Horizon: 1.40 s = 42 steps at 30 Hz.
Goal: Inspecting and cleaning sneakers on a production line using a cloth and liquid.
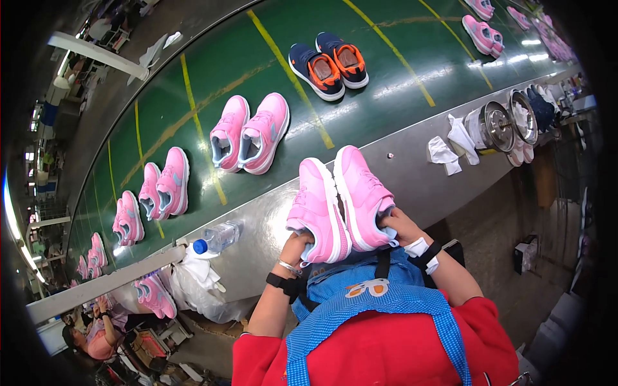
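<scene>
Two pink sneakers with white soles are held up side by side in front of me, toes pointing away, soles facing each other. My left hand (297, 249) grips the left sneaker (313, 212) at its heel opening. The right sneaker (362, 199) is in my right hand (402, 226), whose fingers reach into its opening. Both shoes are over the near metal edge (270, 215) of the conveyor. Beyond them, a pink pair (251, 134) stands on the green belt (257, 71), and a navy and orange pair (329, 64) stands farther right.
More pink pairs (165, 183) line the belt to the left and far right (481, 35). A water bottle (219, 238) lies on the metal ledge beside a plastic bag (199, 289). Right along the ledge are white cloths (444, 154) and round metal tins (497, 127). Another person (96, 334) sits at lower left.
</scene>
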Each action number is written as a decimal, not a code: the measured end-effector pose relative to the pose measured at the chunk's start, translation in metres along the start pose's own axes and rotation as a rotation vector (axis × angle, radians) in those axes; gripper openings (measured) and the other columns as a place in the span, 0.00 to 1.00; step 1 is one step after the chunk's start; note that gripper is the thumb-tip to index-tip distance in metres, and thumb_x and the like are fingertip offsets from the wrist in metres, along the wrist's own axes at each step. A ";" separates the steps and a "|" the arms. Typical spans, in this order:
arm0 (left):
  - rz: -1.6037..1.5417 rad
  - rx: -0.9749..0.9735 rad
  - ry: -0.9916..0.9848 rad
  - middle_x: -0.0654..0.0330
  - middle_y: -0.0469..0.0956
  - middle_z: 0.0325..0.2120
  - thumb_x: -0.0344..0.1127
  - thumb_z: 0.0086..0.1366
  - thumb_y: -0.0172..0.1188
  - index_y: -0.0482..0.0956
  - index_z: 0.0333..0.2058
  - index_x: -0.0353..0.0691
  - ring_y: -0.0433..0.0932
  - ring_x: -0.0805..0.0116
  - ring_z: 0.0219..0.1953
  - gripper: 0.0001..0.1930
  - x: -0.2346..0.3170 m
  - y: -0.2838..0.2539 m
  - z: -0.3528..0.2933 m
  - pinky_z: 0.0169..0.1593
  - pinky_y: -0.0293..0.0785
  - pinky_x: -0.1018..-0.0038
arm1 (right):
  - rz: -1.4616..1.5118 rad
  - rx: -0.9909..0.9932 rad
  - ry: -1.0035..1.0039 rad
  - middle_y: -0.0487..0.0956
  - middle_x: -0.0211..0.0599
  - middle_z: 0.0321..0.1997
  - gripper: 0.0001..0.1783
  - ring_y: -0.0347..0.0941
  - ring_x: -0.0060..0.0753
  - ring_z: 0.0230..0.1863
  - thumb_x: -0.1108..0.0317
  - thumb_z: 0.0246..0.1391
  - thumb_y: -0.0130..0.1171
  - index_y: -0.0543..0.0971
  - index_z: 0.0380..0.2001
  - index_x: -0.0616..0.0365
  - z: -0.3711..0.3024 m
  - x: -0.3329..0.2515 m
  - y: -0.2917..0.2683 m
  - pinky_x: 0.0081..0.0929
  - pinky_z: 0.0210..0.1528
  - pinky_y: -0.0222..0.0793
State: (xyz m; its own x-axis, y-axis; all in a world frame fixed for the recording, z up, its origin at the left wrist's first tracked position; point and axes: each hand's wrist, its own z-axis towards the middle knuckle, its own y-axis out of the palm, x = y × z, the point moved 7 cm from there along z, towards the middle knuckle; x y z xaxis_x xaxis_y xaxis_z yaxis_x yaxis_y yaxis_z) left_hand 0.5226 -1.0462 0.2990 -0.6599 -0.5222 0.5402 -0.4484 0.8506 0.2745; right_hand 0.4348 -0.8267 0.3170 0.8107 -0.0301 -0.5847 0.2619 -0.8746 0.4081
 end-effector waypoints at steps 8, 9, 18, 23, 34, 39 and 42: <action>-0.094 -0.137 -0.003 0.52 0.73 0.38 0.18 0.46 0.45 0.65 0.46 0.28 0.75 0.62 0.37 0.24 0.011 0.008 -0.005 0.40 0.73 0.73 | 0.023 0.102 0.002 0.74 0.39 0.36 0.22 0.72 0.28 0.35 0.74 0.38 0.50 0.70 0.41 0.69 -0.008 0.009 -0.006 0.21 0.39 0.68; -0.081 -0.158 0.009 0.52 0.73 0.39 0.18 0.46 0.45 0.64 0.46 0.28 0.75 0.62 0.38 0.24 0.008 0.005 -0.001 0.41 0.73 0.73 | 0.016 0.119 0.003 0.74 0.39 0.35 0.20 0.72 0.28 0.34 0.74 0.38 0.50 0.70 0.40 0.69 -0.007 0.012 -0.009 0.21 0.38 0.68; -0.114 -0.200 0.031 0.51 0.72 0.42 0.19 0.51 0.44 0.64 0.47 0.27 0.74 0.63 0.40 0.21 -0.008 -0.007 0.013 0.43 0.72 0.73 | -0.045 0.031 0.040 0.73 0.37 0.41 0.22 0.71 0.28 0.40 0.74 0.40 0.50 0.69 0.44 0.65 -0.007 0.013 -0.008 0.21 0.45 0.66; -0.168 -0.228 0.080 0.53 0.68 0.48 0.27 0.61 0.45 0.59 0.53 0.31 0.70 0.65 0.47 0.21 -0.006 -0.007 0.016 0.49 0.68 0.72 | 0.033 0.006 -0.065 0.76 0.38 0.39 0.21 0.73 0.29 0.38 0.77 0.40 0.49 0.71 0.43 0.67 -0.010 0.002 0.008 0.22 0.42 0.68; -0.260 -0.332 0.093 0.57 0.63 0.53 0.35 0.63 0.50 0.56 0.57 0.38 0.67 0.68 0.51 0.25 0.005 -0.013 0.011 0.52 0.65 0.74 | -0.072 0.007 -0.187 0.72 0.36 0.47 0.23 0.68 0.26 0.47 0.77 0.48 0.53 0.67 0.51 0.62 -0.008 0.003 -0.003 0.24 0.52 0.61; -0.044 -0.212 0.189 0.58 0.68 0.50 0.35 0.62 0.50 0.61 0.55 0.36 0.69 0.70 0.48 0.23 -0.006 -0.050 0.020 0.50 0.66 0.76 | -0.206 -0.034 -0.261 0.70 0.33 0.51 0.29 0.65 0.24 0.51 0.78 0.47 0.54 0.63 0.55 0.59 -0.018 -0.021 0.014 0.22 0.55 0.58; 0.146 -0.155 0.229 0.59 0.71 0.47 0.33 0.61 0.50 0.63 0.54 0.35 0.70 0.71 0.46 0.22 0.009 -0.055 0.005 0.49 0.67 0.76 | -0.268 0.007 -0.337 0.69 0.33 0.53 0.32 0.64 0.24 0.53 0.79 0.46 0.55 0.62 0.57 0.58 -0.029 -0.042 0.021 0.22 0.56 0.56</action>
State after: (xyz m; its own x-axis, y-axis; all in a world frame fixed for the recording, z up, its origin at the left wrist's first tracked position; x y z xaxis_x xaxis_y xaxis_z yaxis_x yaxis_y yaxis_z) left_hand 0.5381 -1.0983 0.2851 -0.5499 -0.3819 0.7428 -0.2501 0.9238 0.2898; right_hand 0.4219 -0.8300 0.3705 0.4976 0.0430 -0.8663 0.4350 -0.8765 0.2063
